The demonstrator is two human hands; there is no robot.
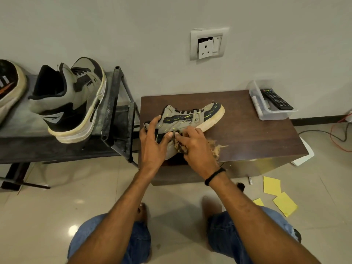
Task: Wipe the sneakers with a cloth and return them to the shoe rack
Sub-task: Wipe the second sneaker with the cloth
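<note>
Just left of the brown table, the shoe rack carries the other sneaker. On the table's near left part, the left hand grips a sneaker at the heel. The right hand, fingers curled, presses a tan cloth against its side. A clear box with a remote sits at the table's far right corner. Yellow papers lie on the tiled floor right of the table.

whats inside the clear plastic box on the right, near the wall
A black remote control lies in the clear plastic box. Small items beside it are too blurred to name, and the remote covers whatever lies under it.
</note>
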